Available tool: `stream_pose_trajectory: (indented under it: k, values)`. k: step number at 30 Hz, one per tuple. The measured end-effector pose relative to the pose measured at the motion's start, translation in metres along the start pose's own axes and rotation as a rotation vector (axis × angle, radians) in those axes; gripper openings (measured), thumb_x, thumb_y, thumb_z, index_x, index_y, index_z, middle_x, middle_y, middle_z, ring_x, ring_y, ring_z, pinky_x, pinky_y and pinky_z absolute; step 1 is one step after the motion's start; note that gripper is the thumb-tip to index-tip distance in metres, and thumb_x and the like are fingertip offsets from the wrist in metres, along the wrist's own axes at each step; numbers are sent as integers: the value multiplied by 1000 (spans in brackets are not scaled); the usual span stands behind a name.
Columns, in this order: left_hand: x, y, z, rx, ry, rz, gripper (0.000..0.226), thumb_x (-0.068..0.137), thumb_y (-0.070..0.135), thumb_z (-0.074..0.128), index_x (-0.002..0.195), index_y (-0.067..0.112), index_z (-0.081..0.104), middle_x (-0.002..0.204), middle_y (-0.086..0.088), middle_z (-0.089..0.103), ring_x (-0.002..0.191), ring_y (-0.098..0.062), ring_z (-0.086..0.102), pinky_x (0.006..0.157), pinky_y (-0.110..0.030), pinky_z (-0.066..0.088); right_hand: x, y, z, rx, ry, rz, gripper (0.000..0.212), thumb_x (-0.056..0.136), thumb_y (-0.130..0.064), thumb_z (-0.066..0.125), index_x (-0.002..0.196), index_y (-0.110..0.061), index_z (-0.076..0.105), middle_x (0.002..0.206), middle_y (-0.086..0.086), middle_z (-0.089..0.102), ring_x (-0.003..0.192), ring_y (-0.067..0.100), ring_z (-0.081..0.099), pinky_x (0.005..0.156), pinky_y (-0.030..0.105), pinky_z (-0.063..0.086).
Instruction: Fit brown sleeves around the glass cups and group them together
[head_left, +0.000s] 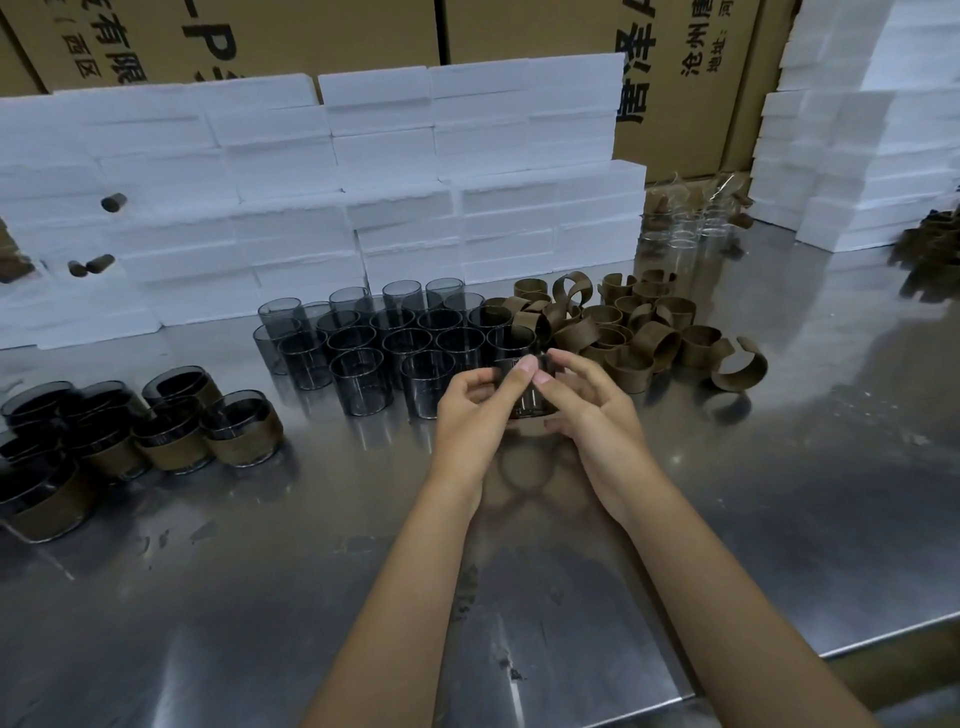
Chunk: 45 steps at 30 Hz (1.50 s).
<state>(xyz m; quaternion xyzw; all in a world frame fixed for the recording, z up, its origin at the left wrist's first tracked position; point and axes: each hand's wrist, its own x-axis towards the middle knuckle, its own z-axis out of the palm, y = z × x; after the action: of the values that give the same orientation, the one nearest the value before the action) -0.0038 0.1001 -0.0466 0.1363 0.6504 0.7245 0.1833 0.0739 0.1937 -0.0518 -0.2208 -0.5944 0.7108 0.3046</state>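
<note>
The left hand (470, 402) and right hand (582, 410) curl their fingers around one cup (524, 397), pinching it between them just above the table (727, 519).

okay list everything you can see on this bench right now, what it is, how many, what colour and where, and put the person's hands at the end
Bare glass cups: about two dozen, smoky grey, upright in rows at centre of the table.
Sleeved cups: roughly ten, grey glass with brown bands, grouped at the left.
Held cup: one, grey, between both hands.
Loose brown sleeves: a heap, too tangled to count, right of the bare cups.
Clear glass cups: several, far back right, blurred.
Foam blocks: many, white, stacked along the back and at right.
Cardboard cartons: brown, printed, behind the foam.
Steel table: one, silver.
Left hand: grips the held cup.
Right hand: grips the held cup.
</note>
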Motion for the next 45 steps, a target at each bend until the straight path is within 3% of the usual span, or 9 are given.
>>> stream_pose_trajectory:
  k: [5, 10, 20, 24, 27, 31, 34, 39, 45]
  values:
    - [-5, 8, 0, -273, -232, -73, 40, 95, 39, 71, 114, 4, 77, 112, -18, 76, 102, -25, 75, 80, -33, 62, 2, -3, 0, 146, -95, 62, 60, 88, -48, 73, 139, -19, 61, 129, 7, 71, 114, 20, 69, 96, 36, 51]
    - [-7, 10, 2, -314, -362, -147, 51, 97, 44, 64, 131, 6, 69, 128, -18, 70, 121, -28, 68, 99, -45, 58, 1, -5, -1, 149, -220, 44, 57, 87, -62, 68, 126, -20, 71, 121, 7, 75, 117, 21, 70, 107, 40, 49]
    - [-1, 0, 0, -48, -59, 138, 15, 99, 32, 66, 105, 19, 69, 88, 0, 71, 68, 0, 66, 58, -14, 49, 6, 0, 4, 19, -122, 79, 57, 102, -63, 37, 119, -21, 72, 103, 6, 80, 93, 24, 78, 72, 30, 62]
    - [0, -1, -1, -3, -8, 196, 8, 98, 26, 69, 93, 20, 69, 103, -15, 73, 88, -17, 66, 82, -38, 58, 10, 6, 4, 31, -57, 72, 51, 106, -57, 32, 106, -23, 70, 90, -2, 81, 88, 23, 78, 78, 36, 63]
    - [-2, -1, -1, 9, -19, 182, 17, 90, 36, 79, 94, 22, 71, 101, -5, 75, 92, -17, 68, 90, -40, 58, 12, 7, 1, 79, -5, 95, 50, 109, -50, 33, 110, -16, 70, 96, 7, 80, 94, 26, 77, 87, 45, 62]
    - [-5, -1, 1, 54, -48, 189, 55, 67, 53, 89, 104, 24, 62, 107, -4, 70, 86, -5, 67, 72, -18, 55, 12, 8, -2, 128, 18, 109, 48, 111, -40, 35, 99, -14, 73, 102, 14, 79, 102, 29, 75, 95, 48, 58]
    - [-6, -1, 0, 11, -67, 151, 71, 53, 61, 88, 103, 20, 58, 107, -9, 72, 93, -14, 73, 85, -32, 61, 9, 4, -3, 121, 1, 67, 38, 108, -38, 47, 105, -13, 76, 107, 11, 79, 103, 23, 75, 83, 35, 60]
    - [-4, 2, 0, -182, -178, 51, 74, 58, 52, 90, 109, 10, 57, 87, -1, 75, 88, -15, 73, 93, -41, 60, 2, -2, -1, 44, -89, 28, 70, 76, -69, 66, 123, -17, 72, 116, 6, 76, 112, 23, 72, 93, 37, 57]
    - [-8, 4, -1, -111, -222, 10, 78, 62, 58, 90, 117, 7, 69, 113, -16, 76, 104, -34, 74, 93, -45, 59, 3, -1, -1, -35, -176, 45, 80, 76, -88, 55, 123, -25, 73, 118, 1, 77, 112, 18, 72, 106, 44, 52]
